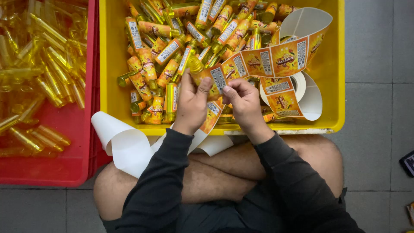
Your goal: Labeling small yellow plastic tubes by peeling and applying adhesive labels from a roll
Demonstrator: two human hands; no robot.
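My left hand (192,103) grips a small yellow bottle (196,67) by its body, over the front of a yellow crate (112,51). My right hand (242,101) pinches an orange label at the end of a label strip (276,60) against that bottle. The strip runs up and right to a loose roll (302,88) lying in the crate. Several labelled bottles (172,47) are piled in the crate's left and back. White backing paper (125,144) hangs out over the crate's front edge onto my crossed legs.
A red crate (51,168) at my left holds several unlabelled clear yellow bottles (39,64). Grey floor tiles (375,86) lie to the right, with a dark object (407,163) at the right edge.
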